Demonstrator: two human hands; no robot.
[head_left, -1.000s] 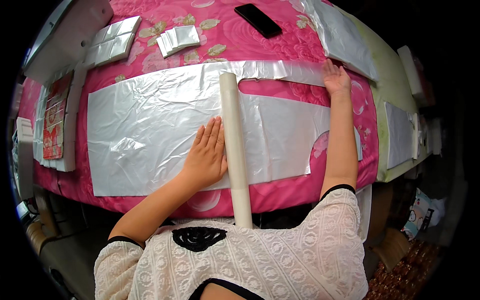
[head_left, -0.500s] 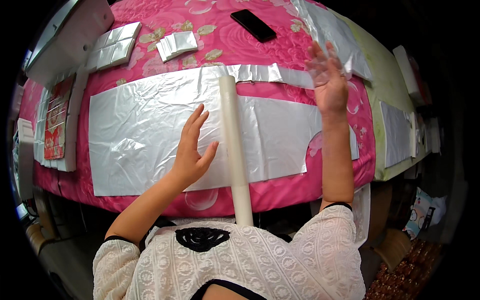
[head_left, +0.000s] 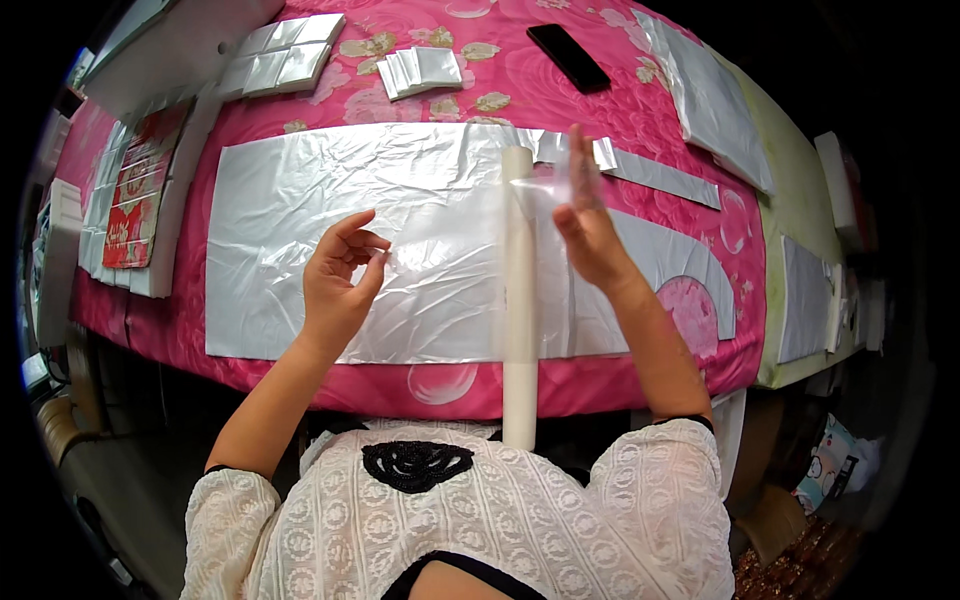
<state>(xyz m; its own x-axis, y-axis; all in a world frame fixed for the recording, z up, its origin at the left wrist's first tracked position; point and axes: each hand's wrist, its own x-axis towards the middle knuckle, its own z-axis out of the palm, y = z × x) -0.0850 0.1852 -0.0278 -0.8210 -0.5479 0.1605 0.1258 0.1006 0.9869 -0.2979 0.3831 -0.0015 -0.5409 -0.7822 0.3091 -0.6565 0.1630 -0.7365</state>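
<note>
A large silver-grey plastic vest bag (head_left: 300, 220) lies flat and creased, its cut-out handles toward the right. A long off-white tube (head_left: 520, 300) rests across it and reaches past the near table edge to my body. My left hand (head_left: 338, 275) is over the bag, left of the tube, with thumb and forefinger drawn together; whatever they pinch is too small to make out. Right of the tube, my right hand (head_left: 592, 235) is raised with fingers stretched out, partly blurred. Some clear film (head_left: 548, 186) shows beside its palm, over the tube.
Folded silver packets (head_left: 420, 70) and a larger packet stack (head_left: 285, 55) lie at the back, near a black phone (head_left: 568, 58). A white box (head_left: 165, 45) and a red packet (head_left: 145, 195) stand left. More silver sheets (head_left: 705, 100) lie right on the pink floral cloth (head_left: 440, 385).
My right hand has come left and down, from the far handle to beside the tube. My left hand has moved left and its fingers have curled. The whole view has shifted.
</note>
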